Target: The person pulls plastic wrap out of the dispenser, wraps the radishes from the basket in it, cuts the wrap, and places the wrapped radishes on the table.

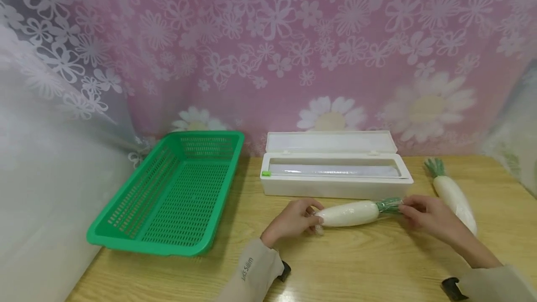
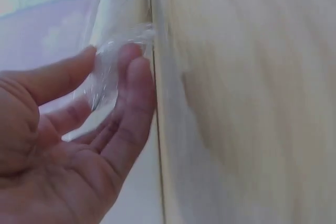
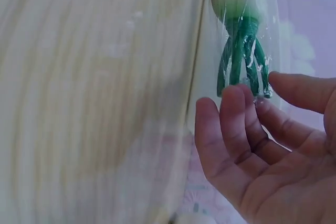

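Observation:
A white radish (image 1: 351, 214) with cut green stems (image 3: 244, 59) lies across the wooden table, wrapped in clear plastic film. At its root end, my left hand (image 1: 295, 218) holds the wrapped tip, thumb on one side and curled fingers on the other. Loose crinkled film (image 2: 107, 72) bunches between those fingers in the left wrist view. My right hand (image 1: 432, 216) is at the stem end, its thumb and fingertips pinching the film around the stem tips. A second white radish (image 1: 455, 199), also in film, lies to the right, partly behind the right hand.
Behind the held radish stands a white film dispenser box (image 1: 335, 188), lid (image 1: 331, 142) raised, with a roll of film (image 1: 335, 170) inside and a small green piece (image 1: 266, 173) at its left. A green perforated basket (image 1: 222, 199) stands left. A pink flowered curtain (image 1: 251, 59) hangs behind the table.

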`<control>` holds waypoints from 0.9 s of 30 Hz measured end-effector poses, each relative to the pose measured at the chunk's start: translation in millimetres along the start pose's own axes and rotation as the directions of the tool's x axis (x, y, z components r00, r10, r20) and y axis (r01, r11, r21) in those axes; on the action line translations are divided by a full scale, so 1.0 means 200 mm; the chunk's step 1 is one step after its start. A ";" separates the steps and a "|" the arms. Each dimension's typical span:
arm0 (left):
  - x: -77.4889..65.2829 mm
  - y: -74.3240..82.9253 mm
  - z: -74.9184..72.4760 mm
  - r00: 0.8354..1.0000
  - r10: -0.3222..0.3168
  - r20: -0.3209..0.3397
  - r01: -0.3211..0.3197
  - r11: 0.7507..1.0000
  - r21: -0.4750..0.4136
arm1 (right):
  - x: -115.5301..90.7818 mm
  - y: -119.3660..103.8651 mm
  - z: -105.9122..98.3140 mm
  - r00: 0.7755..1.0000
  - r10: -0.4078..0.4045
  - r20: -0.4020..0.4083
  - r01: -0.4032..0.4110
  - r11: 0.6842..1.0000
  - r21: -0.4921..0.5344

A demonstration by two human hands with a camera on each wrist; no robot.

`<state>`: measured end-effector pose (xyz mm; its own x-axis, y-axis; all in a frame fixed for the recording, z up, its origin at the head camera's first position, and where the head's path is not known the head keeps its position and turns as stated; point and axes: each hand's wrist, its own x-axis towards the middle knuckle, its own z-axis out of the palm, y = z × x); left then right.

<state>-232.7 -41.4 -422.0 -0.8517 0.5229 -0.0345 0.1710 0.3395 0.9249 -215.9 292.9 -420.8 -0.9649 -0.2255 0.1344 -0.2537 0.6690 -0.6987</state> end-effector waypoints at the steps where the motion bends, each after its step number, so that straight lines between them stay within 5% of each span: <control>1: 0.00 0.01 0.03 1.000 -0.011 -0.014 0.010 0.999 -0.045 | -0.01 0.01 -0.02 1.000 0.018 -0.008 -0.018 1.000 0.008; 5: 0.02 0.03 0.12 0.997 -0.051 -0.066 0.036 0.976 -0.213 | -0.03 0.04 -0.10 0.995 0.092 -0.025 -0.091 0.995 0.040; 12: 0.07 0.09 0.26 0.995 -0.075 -0.062 0.050 0.942 -0.333 | -0.05 0.05 -0.26 0.978 0.208 0.002 -0.208 0.976 0.070; 17: 0.10 0.13 0.37 0.990 -0.112 -0.081 0.052 0.844 -0.533 | -0.03 0.10 -0.32 0.973 0.226 -0.042 -0.221 0.971 0.088; 27: 0.19 0.14 0.61 0.987 -0.145 -0.069 0.063 0.745 -0.665 | 0.04 0.20 -0.39 0.975 0.194 -0.113 -0.185 0.979 0.083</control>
<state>-201.1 83.1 -443.8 -0.8996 0.4131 -0.1419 -0.2554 -0.2340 0.9381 -238.8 373.1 -394.1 -0.9971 -0.0104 0.0748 -0.0642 0.6384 -0.7671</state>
